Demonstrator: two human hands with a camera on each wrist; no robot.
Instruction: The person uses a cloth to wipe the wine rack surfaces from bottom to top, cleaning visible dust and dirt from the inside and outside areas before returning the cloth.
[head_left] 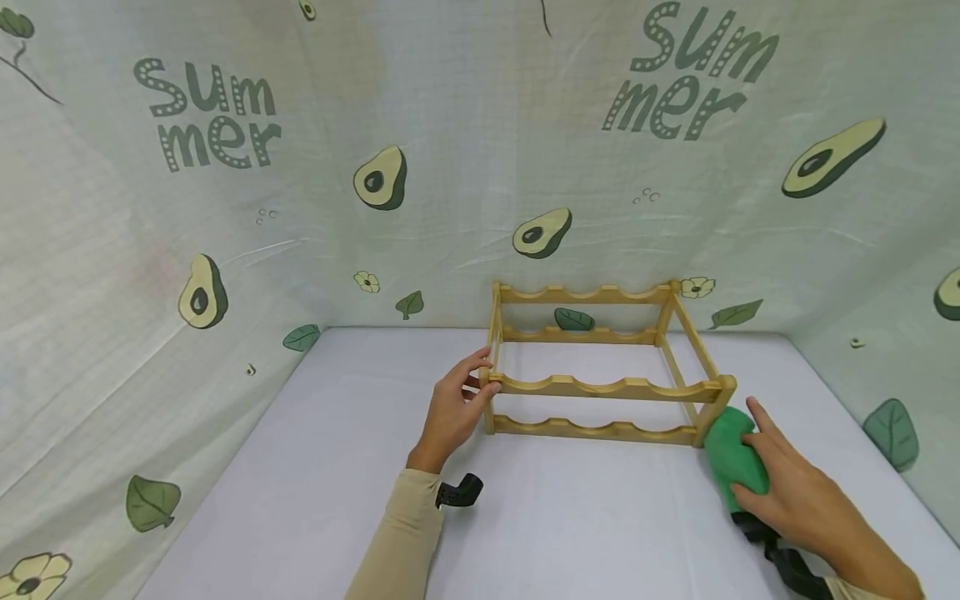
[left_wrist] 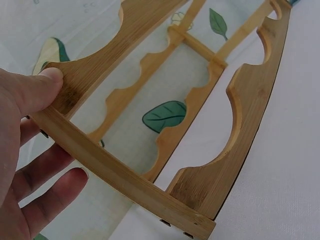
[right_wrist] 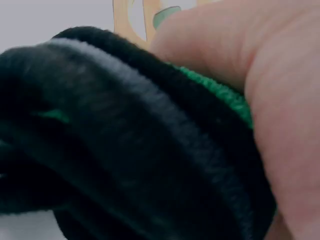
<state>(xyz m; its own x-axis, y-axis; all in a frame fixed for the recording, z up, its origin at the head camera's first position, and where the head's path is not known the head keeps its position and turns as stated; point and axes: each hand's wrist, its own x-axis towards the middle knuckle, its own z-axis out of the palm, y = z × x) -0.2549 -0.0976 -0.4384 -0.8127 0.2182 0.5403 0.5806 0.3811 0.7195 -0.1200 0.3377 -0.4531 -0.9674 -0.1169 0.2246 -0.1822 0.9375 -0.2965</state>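
A light wooden wine rack (head_left: 600, 390) with scalloped rails stands on the white table, toward the back right. My left hand (head_left: 453, 408) grips its left front post; in the left wrist view the thumb presses the upper rail's end (left_wrist: 75, 87), with the other fingers behind the post. At the rack's right front corner, my right hand (head_left: 806, 500) grips a green cloth bundle (head_left: 731, 454) with a black end, its index finger pointing forward. In the right wrist view, the bundle's dark ribbed fabric (right_wrist: 130, 130) with a grey stripe fills most of the picture.
A pale cloth (head_left: 450, 108) printed with avocados, leaves and lettering hangs behind and beside the table. The white tabletop (head_left: 570, 517) reaches toward me in front of the rack, and its back edge runs just behind the rack.
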